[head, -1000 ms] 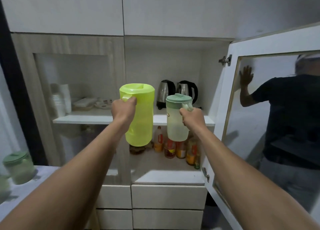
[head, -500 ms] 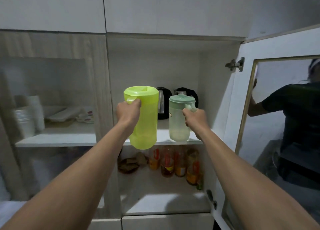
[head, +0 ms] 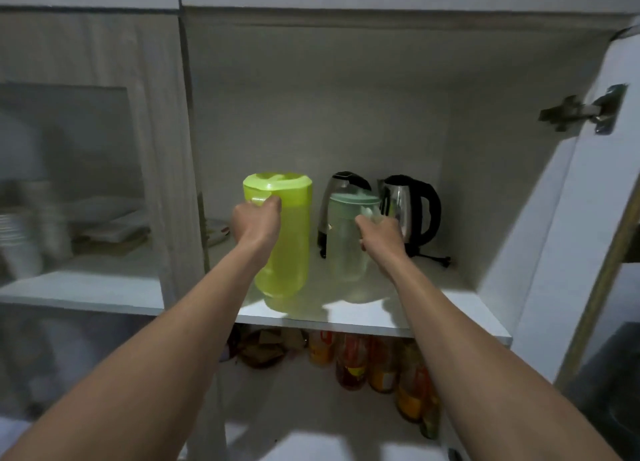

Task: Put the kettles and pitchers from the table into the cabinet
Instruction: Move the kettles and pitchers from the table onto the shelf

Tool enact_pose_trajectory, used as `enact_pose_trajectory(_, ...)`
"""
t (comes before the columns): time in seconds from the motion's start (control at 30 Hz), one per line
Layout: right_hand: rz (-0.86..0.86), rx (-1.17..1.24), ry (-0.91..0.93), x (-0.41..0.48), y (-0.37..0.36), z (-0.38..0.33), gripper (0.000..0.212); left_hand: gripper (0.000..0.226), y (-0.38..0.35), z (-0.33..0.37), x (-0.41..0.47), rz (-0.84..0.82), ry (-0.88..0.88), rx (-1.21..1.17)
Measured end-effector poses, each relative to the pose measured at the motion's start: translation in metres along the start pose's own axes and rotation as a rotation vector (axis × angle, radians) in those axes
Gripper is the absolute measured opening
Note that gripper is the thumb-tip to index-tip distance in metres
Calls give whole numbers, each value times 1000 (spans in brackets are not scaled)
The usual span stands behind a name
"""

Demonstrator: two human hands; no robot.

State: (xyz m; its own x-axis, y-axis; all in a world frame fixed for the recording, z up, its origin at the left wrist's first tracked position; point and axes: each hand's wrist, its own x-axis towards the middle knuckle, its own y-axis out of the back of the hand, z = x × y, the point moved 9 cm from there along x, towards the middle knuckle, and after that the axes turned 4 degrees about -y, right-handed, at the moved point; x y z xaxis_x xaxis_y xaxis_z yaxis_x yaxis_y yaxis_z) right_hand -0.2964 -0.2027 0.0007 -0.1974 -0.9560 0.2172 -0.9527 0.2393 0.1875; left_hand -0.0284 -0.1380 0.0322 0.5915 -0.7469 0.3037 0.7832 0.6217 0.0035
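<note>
On the far left, behind the glass door, there are blurry stacked dishes. Your left hand is wrapped around the handle of the lime green pitcher, which is over the front of the open cabinet shelf; can't tell if its base is down yet. Your right hand is closed on the handle of the pale green pitcher. Right behind it stand two steel kettles. Bottles line the shelf below.
</note>
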Motion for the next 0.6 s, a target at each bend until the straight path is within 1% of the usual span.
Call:
enact_pose_trajectory(0.1,-18,9,3,36,-20,5,29,28,-10,-6,21,77,-5,77)
enact_pose_trajectory(0.17,-43,22,-7,59,-34,11,24,36,-17,-14,35,123,6,118)
enact_pose_trajectory(0.27,-108,58,1,87,-65,18,18,41,-21,-27,55,178,35,146)
enact_pose_trajectory(0.33,-138,53,53,101,-85,18,22,38,-23,-35,68,203,53,148)
enact_pose_trajectory(0.4,-164,-2,114,114,-104,15,18,27,-24,-44,80,214,68,154)
enact_pose_trajectory(0.47,-161,-39,95,125,-119,19,25,23,-26,-50,89,219,79,189)
enact_pose_trajectory(0.6,-192,8,40,144,-149,36,35,33,-29,-59,112,242,82,313)
